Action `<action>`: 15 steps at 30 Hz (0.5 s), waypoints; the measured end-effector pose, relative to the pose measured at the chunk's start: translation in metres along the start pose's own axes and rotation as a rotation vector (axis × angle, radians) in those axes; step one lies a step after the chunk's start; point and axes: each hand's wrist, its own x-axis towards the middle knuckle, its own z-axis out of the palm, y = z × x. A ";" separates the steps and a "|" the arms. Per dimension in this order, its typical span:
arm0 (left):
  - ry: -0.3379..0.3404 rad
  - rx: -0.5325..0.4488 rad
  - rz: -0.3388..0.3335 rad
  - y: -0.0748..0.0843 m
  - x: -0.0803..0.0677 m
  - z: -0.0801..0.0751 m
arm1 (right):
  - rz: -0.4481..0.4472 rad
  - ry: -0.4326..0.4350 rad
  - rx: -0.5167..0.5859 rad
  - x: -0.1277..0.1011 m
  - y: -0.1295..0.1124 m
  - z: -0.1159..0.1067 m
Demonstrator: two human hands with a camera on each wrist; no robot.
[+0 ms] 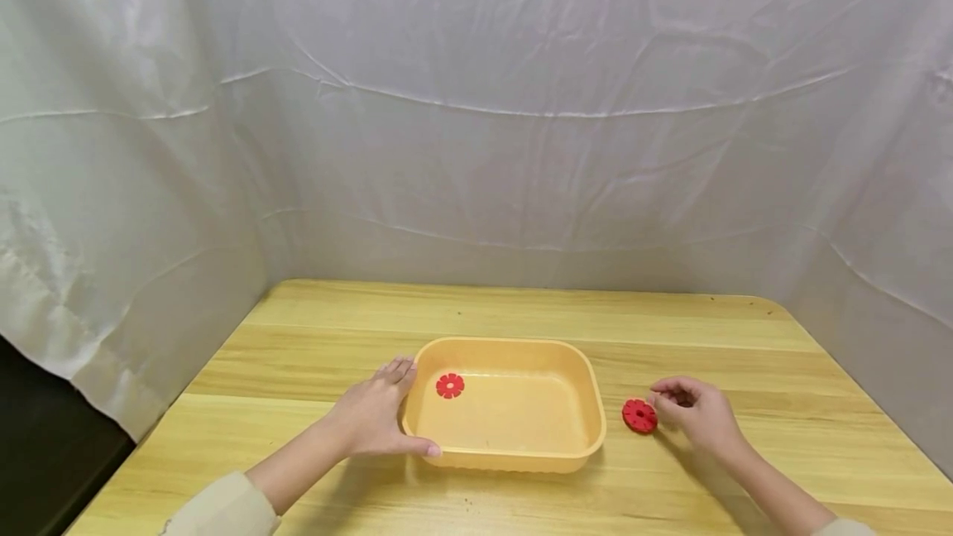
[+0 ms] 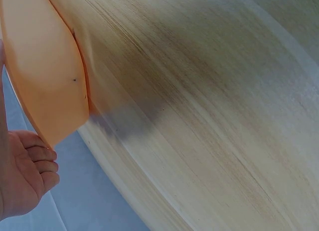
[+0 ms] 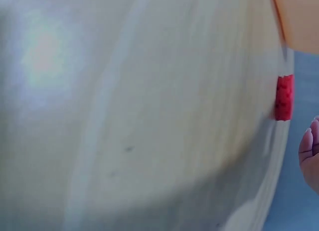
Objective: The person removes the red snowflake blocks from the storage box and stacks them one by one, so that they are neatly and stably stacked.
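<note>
A shallow rectangular tray of orange-yellow plastic point(image 1: 588, 387) with rounded corners stands on the light wooden tabletop point(image 1: 521, 313), near the front edge and about in the middle. Inside it, close to the left wall, lies a small flat red plastic disc with notches around its rim point(image 1: 450, 385). A second red notched plastic disc point(image 1: 639, 415) of the same kind lies on the tabletop just beside the right wall of the tray, outside it.

The left hand point(image 1: 372, 416) rests against the left wall of the tray: the fingers are straight and lie along the wall, and the thumb reaches along the front corner, so the grip is spread and holds the tray only lightly from the side. In the left wrist view the same hand point(image 2: 25, 176) shows its fingers a little bent beside the orange wall point(image 2: 45, 76).

The right hand point(image 1: 696, 412) lies on the tabletop to the right of the outer disc, with the fingers curled toward it. The fingertips are at the edge of the disc; it seems they touch it, but the head view is too small to say this surely, and I cannot tell if they already pinch it. In the right wrist view the disc point(image 3: 284, 97) is seen edge-on, and one fingertip point(image 3: 309, 146) is near it but apart.

A creased white cloth point(image 1: 476, 106) hangs behind and at both sides of the tabletop
</note>
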 end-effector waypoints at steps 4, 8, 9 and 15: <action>-0.009 0.001 -0.001 0.000 0.002 -0.001 | -0.031 0.018 -0.011 0.002 -0.006 -0.001; -0.016 -0.009 0.002 0.001 0.002 -0.001 | -0.021 0.035 -0.004 0.005 -0.012 -0.002; -0.016 -0.009 0.003 0.001 0.002 -0.001 | -0.019 0.040 -0.003 0.006 -0.014 -0.003; -0.005 0.009 0.010 0.000 0.000 0.000 | -0.028 0.054 0.043 0.012 -0.023 -0.003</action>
